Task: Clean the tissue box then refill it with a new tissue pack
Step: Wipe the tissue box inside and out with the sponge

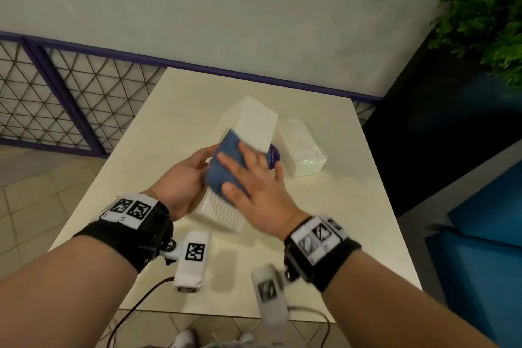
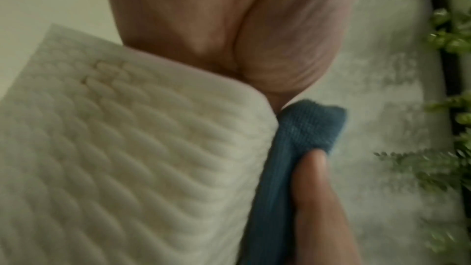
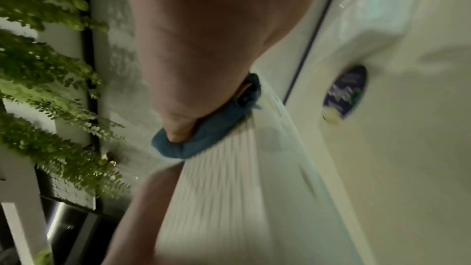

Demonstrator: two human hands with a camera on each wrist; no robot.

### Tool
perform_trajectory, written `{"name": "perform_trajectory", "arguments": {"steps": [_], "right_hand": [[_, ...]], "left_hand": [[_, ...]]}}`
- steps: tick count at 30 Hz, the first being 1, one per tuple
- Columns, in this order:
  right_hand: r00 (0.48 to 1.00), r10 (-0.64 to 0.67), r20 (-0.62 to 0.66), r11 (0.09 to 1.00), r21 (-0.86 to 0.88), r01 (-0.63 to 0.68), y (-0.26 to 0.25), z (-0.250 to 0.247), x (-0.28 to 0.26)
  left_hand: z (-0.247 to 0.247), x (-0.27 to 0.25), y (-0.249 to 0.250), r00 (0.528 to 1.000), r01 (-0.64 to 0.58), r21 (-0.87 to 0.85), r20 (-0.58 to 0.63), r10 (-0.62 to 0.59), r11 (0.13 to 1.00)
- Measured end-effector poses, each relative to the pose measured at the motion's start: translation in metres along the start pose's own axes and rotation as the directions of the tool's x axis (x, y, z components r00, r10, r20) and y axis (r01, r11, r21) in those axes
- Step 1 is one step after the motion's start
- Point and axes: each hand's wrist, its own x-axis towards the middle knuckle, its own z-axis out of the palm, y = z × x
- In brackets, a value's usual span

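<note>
A white tissue box [image 1: 254, 118] with ribbed sides lies tilted on the pale table [image 1: 353, 234]. My left hand [image 1: 183, 178] grips its left side. My right hand [image 1: 254, 178] presses a folded blue cloth [image 1: 223, 161] flat against the box's upper face, fingers spread and straight. The left wrist view shows the ribbed box [image 2: 127, 158] with the blue cloth [image 2: 305, 128] at its edge. In the right wrist view the cloth [image 3: 203, 136] sits under my palm on the box [image 3: 229, 188]. A new tissue pack [image 1: 302, 150] in clear wrap, with a purple label [image 3: 345, 92], lies just right of the box.
The table's near edge runs just below my wrists, with cables hanging past it. A purple mesh fence [image 1: 56, 99] stands at the left. At the right are a leafy plant [image 1: 480, 14] and a blue seat [image 1: 480, 234].
</note>
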Motion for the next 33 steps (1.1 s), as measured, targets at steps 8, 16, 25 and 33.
{"name": "perform_trajectory", "arguments": {"steps": [8, 16, 25, 33], "right_hand": [[0.965, 0.214, -0.152, 0.975, 0.09, -0.202, 0.024, -0.047, 0.084], [0.996, -0.078, 0.03, 0.987, 0.14, 0.073, -0.021, 0.032, -0.001], [0.894, 0.344, -0.287, 0.927, 0.255, -0.274, 0.012, -0.037, 0.097], [0.738, 0.673, -0.054, 0.623, 0.58, -0.525, 0.026, -0.067, 0.091]], "left_hand": [[-0.003, -0.007, -0.002, 0.998, -0.049, 0.098, 0.035, 0.046, 0.994], [-0.03, -0.003, 0.013, 0.989, -0.083, 0.018, -0.118, 0.084, 0.996], [-0.011, -0.007, -0.002, 0.992, -0.125, 0.195, 0.027, 0.122, 0.973], [-0.026, -0.014, 0.007, 0.992, -0.119, 0.616, 0.114, 0.062, 0.779]]}}
